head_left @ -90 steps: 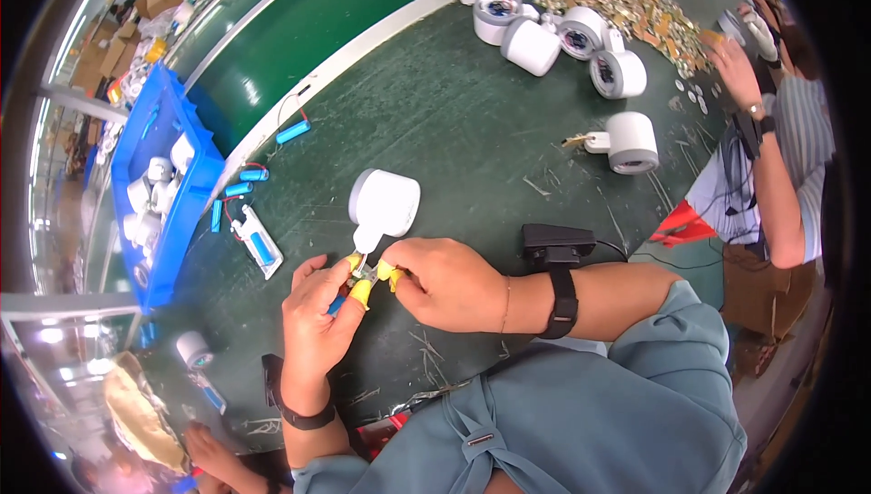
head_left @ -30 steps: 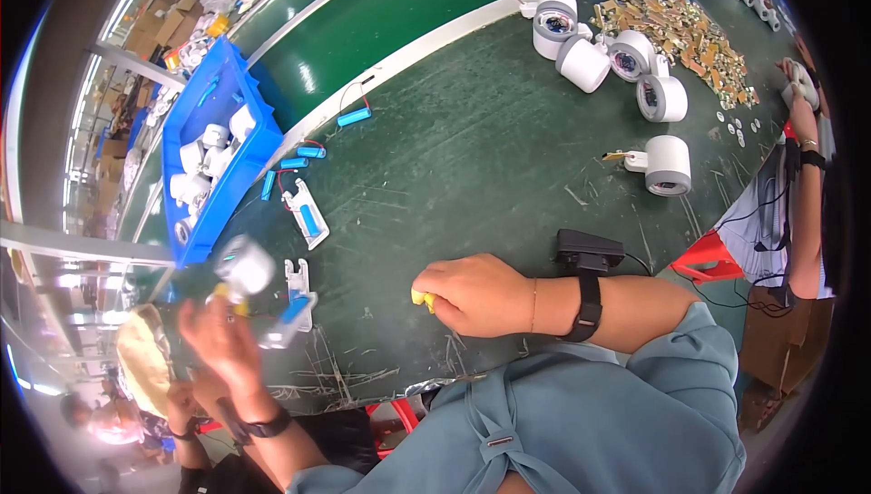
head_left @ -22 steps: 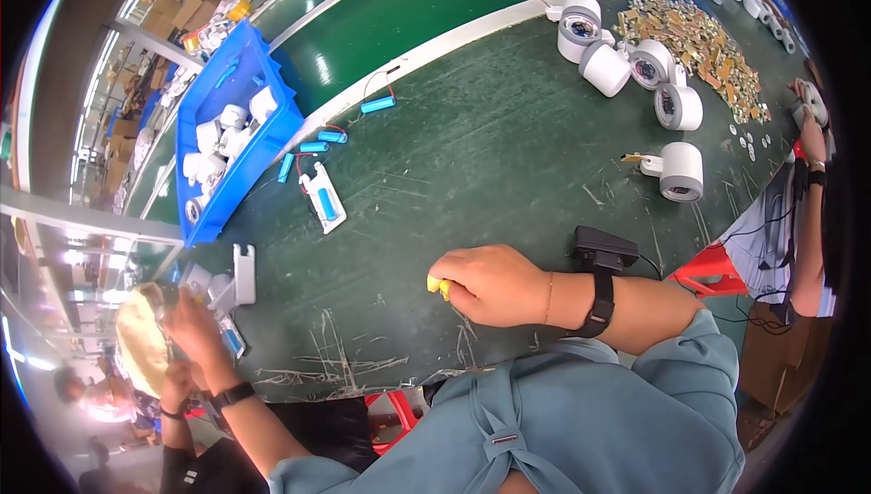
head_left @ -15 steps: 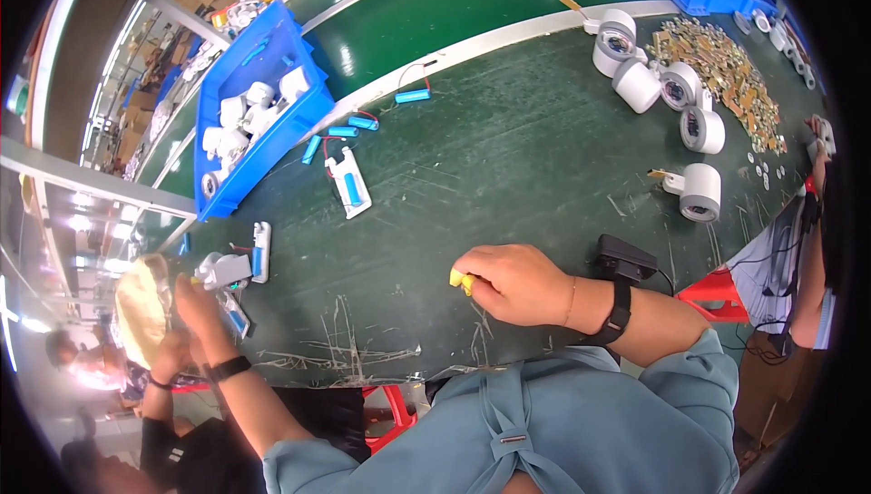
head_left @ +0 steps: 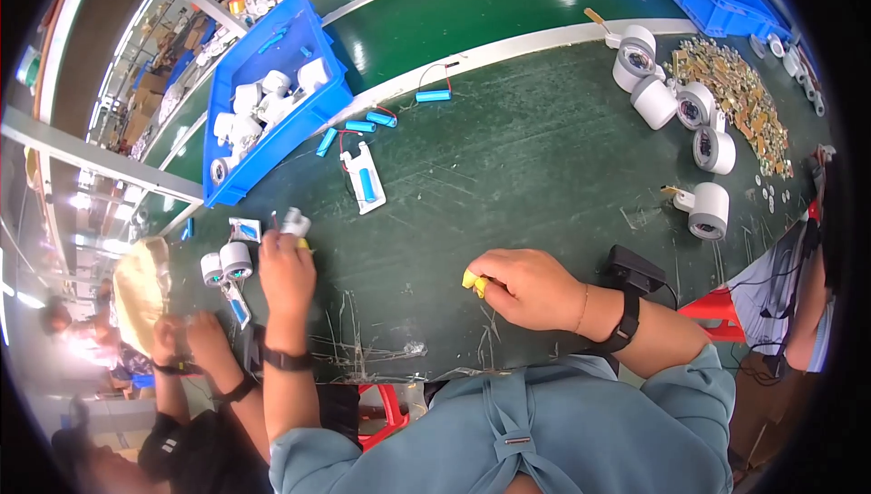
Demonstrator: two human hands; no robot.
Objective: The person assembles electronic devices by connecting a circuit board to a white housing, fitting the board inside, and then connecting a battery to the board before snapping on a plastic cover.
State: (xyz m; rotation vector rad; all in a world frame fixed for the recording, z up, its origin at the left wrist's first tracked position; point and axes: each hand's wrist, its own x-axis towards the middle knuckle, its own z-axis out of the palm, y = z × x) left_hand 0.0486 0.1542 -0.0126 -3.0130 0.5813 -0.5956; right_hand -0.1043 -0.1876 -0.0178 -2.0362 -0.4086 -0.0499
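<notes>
My left hand (head_left: pixel 288 278) is closed on a small white plastic part (head_left: pixel 296 221), which sticks out past its fingertips above the left of the table. Beside it lie two white cylindrical lamp heads (head_left: pixel 236 260) with grey rims, and a white holder with a blue battery (head_left: pixel 238 305). My right hand (head_left: pixel 533 291) rests in a pinch over the middle of the table, yellow covers on its thumb and forefinger. Whatever its fingers may hold is hidden. Farther off, a white casing (head_left: pixel 366 187) carries a blue cylindrical battery.
A blue bin (head_left: pixel 238 176) of white parts stands at the far left. Loose blue batteries (head_left: pixel 361 127) lie near it. More lamp heads (head_left: pixel 709 211) and a heap of small boards (head_left: pixel 726 86) sit at right. At left, a co-worker's hand (head_left: pixel 210 340) is near a tan bag (head_left: pixel 141 299).
My left hand has moved right from the far-left parts, bringing the small white part with it. Two lamp heads now show there. My right hand keeps its pinch; the view has shifted slightly.
</notes>
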